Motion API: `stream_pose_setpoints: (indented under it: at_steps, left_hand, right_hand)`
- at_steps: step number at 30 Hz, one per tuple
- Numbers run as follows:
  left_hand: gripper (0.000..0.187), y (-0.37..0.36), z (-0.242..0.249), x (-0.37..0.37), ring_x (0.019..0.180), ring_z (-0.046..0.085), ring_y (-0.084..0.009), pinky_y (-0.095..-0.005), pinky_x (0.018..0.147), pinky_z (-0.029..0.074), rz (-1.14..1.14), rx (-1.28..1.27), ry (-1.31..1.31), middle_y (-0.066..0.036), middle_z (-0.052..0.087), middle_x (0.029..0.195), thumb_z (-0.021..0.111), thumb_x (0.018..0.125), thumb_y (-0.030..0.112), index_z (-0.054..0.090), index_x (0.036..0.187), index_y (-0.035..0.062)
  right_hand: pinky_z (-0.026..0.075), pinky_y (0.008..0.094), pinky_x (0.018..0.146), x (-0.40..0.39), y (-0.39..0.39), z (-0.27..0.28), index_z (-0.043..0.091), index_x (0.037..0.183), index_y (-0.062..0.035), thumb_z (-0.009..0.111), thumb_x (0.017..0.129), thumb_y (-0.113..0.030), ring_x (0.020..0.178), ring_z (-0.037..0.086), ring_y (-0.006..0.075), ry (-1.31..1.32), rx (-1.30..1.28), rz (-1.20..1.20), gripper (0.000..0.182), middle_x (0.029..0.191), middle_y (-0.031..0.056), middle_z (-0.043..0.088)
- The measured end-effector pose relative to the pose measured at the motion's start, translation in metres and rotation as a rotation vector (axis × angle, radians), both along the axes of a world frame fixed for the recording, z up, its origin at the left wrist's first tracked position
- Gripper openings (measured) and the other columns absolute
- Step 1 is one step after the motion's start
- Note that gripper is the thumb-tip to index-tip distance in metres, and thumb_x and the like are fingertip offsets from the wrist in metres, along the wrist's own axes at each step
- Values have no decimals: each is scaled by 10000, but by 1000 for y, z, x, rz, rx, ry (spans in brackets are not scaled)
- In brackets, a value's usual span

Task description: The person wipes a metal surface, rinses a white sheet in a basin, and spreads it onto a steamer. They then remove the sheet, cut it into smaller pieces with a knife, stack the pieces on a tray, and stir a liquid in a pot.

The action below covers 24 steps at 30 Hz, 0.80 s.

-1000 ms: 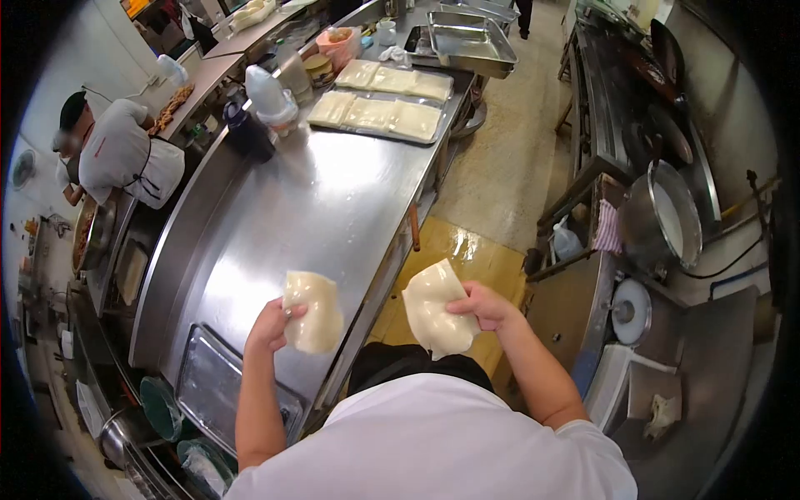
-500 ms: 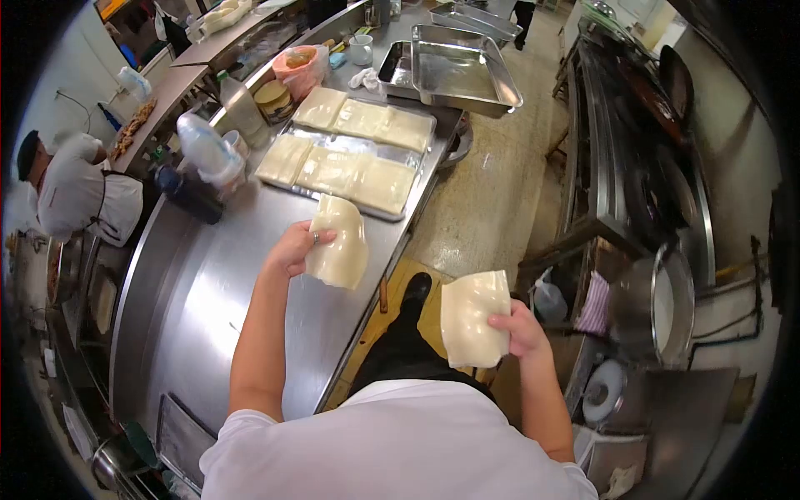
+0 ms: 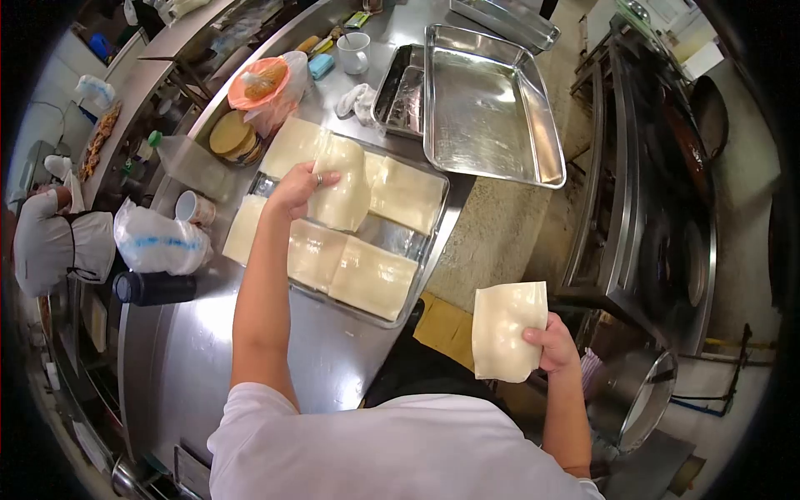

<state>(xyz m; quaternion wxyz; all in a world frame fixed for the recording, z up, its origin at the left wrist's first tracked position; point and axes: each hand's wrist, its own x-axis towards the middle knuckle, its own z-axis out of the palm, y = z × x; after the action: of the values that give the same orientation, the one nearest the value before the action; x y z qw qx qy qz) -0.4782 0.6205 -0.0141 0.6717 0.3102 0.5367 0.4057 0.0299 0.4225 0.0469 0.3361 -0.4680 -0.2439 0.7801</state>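
Observation:
My left hand (image 3: 305, 190), with a ring on one finger, pinches the edge of a pale, glossy square dough sheet (image 3: 345, 200). It holds this sheet over the metal tray (image 3: 398, 237) on the steel table. Two rows of similar sheets lie on that tray, among them one at the near right (image 3: 373, 277) and one at the far right (image 3: 407, 194). Off to the right, beyond the table edge, my right hand (image 3: 553, 343) grips another dough sheet (image 3: 507, 329) between thumb and fingers. Part of the tray is hidden behind my left hand and its sheet.
A deep steel pan (image 3: 492, 100) juts past the table's right edge. Left of the tray stand a plastic bottle (image 3: 193, 165), a cup (image 3: 195, 208), a bagged item (image 3: 162, 237) and a dark flask (image 3: 155, 288). A mug (image 3: 353, 53) stands behind. Another person (image 3: 62, 242) is at far left.
My left hand has carried its dough sheet forward over the tray's far row. The view has moved closer to the table. My right hand still holds its sheet off to the side.

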Motion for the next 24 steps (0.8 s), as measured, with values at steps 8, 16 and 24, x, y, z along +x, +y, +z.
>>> stream_pose_setpoints:
  at_steps: [8, 16, 24]
  left_hand:
    - [307, 81, -78, -25, 935, 722, -237, -380, 798, 584, -71, -56, 325, -126, 734, 1051, 753, 873, 93, 686, 1147, -28]
    - [350, 41, -65, -6, 897, 703, -177, -315, 814, 551, 538, 350, 865, -131, 744, 1001, 750, 887, 151, 683, 1181, -25]
    - [384, -177, -91, 88, 946, 641, -363, -420, 892, 508, 908, -106, 1447, -172, 622, 1037, 637, 910, 115, 547, 1257, -21]
  right_hand:
    - [589, 420, 894, -2, 59, -9, 612, 1252, 74, 765, 858, -63, 1010, 716, 260, 35, -31, 79, 444, 1168, 162, 706]
    - [591, 401, 877, -27, 129, -4, 615, 1253, 72, 744, 874, -50, 991, 723, 245, 38, -20, 302, 418, 1147, 153, 714]
    - [581, 365, 882, -89, 228, -14, 621, 1256, 63, 746, 869, -50, 1002, 710, 210, 97, 23, 779, 422, 1145, 131, 713]
